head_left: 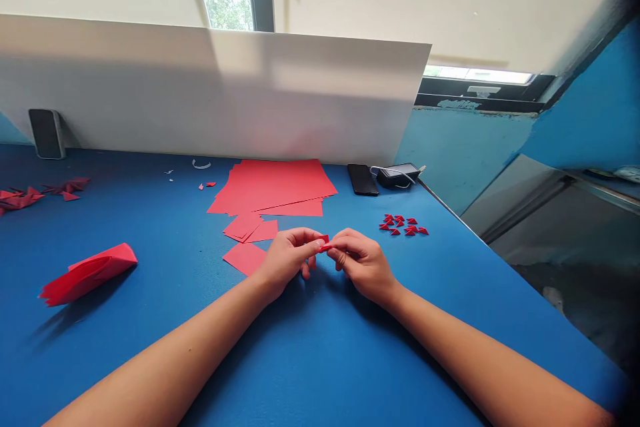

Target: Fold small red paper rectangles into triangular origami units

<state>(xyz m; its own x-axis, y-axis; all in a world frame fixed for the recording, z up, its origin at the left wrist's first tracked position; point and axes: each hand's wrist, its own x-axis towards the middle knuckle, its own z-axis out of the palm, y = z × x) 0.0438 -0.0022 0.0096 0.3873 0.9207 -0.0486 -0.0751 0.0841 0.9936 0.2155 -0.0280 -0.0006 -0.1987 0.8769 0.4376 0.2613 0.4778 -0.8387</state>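
Between my two hands is a small folded piece of red paper (325,239), held above the blue table. My left hand (295,248) pinches its left side between thumb and fingers. On the other side, my right hand (361,260) grips the paper's lower right part with thumb and forefinger. The fingers hide much of the piece, so its full shape cannot be made out. Beside my left hand lie several small red paper rectangles (245,257). To the right of my right hand, several small folded red triangles (411,231) sit in a loose group.
Large red sheets (280,185) are stacked at the back. A folded red paper bundle (95,273) stands at left, with more folded red pieces (20,200) beyond. A phone (47,134) leans against the white board (240,93). Another dark phone (363,180) lies by a corded black device (399,175).
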